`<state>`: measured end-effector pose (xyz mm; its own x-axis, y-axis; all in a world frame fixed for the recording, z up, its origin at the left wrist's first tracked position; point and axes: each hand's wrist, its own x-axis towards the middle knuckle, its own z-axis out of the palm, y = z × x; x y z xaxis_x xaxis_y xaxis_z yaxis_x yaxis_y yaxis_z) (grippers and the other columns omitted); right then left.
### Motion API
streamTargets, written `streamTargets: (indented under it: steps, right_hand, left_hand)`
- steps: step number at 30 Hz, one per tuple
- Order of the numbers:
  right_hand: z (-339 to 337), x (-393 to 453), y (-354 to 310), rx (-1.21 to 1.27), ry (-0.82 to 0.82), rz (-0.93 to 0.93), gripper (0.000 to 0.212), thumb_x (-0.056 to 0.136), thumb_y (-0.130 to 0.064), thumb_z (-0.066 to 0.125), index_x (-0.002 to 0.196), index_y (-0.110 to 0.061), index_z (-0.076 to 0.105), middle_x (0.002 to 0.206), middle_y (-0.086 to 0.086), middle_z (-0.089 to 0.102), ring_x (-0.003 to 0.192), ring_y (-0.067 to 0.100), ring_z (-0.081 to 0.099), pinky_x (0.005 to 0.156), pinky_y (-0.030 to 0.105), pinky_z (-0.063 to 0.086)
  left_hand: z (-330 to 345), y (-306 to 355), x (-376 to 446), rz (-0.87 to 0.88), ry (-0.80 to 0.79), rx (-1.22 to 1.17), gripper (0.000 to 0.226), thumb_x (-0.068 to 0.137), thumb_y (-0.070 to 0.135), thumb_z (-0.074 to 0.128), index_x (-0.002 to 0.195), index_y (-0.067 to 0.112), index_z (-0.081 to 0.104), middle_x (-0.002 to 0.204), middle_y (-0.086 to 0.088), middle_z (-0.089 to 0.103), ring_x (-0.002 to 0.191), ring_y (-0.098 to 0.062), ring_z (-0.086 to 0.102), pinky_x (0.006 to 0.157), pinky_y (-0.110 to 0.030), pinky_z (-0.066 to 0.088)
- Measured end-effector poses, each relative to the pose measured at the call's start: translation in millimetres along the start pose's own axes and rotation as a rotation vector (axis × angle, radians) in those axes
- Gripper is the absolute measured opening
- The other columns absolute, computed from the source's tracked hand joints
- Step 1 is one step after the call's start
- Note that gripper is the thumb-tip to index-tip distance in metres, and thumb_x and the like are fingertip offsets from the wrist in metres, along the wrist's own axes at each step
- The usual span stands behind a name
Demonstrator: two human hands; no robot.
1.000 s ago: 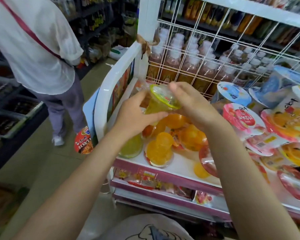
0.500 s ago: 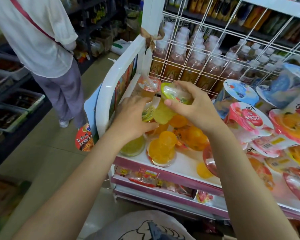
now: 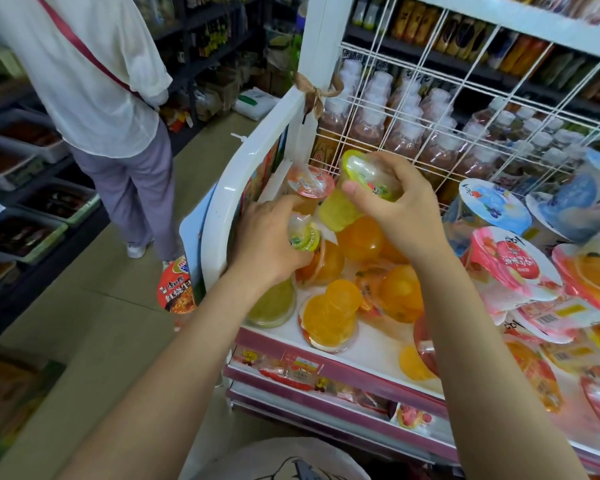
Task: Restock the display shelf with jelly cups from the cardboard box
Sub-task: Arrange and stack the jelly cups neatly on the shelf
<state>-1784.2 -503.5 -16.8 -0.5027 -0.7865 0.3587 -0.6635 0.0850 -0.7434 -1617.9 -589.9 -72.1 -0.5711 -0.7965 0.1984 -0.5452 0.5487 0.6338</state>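
Two hands (image 3: 400, 211) (image 3: 269, 244), each gripping a jelly cup (image 3: 357, 192) (image 3: 303, 235) (beside shelf rim (image 3: 229, 188)).

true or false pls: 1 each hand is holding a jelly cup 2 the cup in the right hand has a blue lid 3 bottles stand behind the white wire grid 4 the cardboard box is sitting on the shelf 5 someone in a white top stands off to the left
1. True: the left hand grips a small cup, and the right hand holds a yellow-green cup.
2. False: its lid is edged yellow-green.
3. True: capped bottles stand behind the wire grid.
4. False: no cardboard box shows on the shelf; only jelly cups lie there.
5. True: a person in a white top stands in the aisle, back turned.
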Motion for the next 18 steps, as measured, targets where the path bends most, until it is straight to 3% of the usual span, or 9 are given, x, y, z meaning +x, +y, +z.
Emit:
streamTargets:
  steps: [4,8,11,18]
  right_hand:
    - [7,29,-1,-0.074,0.037,0.031,0.08,0.076,-0.057,0.077,0.141,-0.021,0.049,0.139,-0.005,0.053,0.126,0.01,0.05,0.103,0.023,0.042]
    - [22,56,5,-0.101,0.034,0.082,0.088,0.074,-0.055,0.08,0.145,-0.017,0.043,0.142,0.001,0.049,0.128,0.015,0.047,0.101,0.024,0.039]
    - [36,75,10,-0.108,0.006,0.088,0.097,0.071,-0.056,0.081,0.146,-0.012,0.04,0.142,0.005,0.049,0.128,0.018,0.048,0.107,0.033,0.043]
    - [49,99,14,-0.114,-0.152,0.101,0.096,0.072,-0.049,0.083,0.148,-0.014,0.035,0.133,0.0,0.049,0.121,0.015,0.048,0.096,0.022,0.041]
  left_hand:
    - [0,5,11,-0.036,0.023,-0.038,0.08,0.064,0.033,0.089,0.133,0.03,0.049,0.116,-0.001,0.061,0.114,-0.025,0.05,0.089,-0.036,0.043]
    - [2,11,23,-0.037,0.051,-0.055,0.079,0.064,0.032,0.088,0.133,0.028,0.049,0.116,-0.005,0.059,0.115,-0.028,0.049,0.09,-0.036,0.042]
    - [4,9,27,-0.032,0.04,-0.063,0.08,0.067,0.028,0.087,0.136,0.029,0.047,0.121,-0.006,0.057,0.121,-0.029,0.048,0.097,-0.041,0.044]
    - [10,5,30,-0.072,0.011,-0.077,0.078,0.073,0.024,0.086,0.138,0.027,0.044,0.136,-0.004,0.049,0.132,-0.023,0.042,0.103,-0.034,0.04]
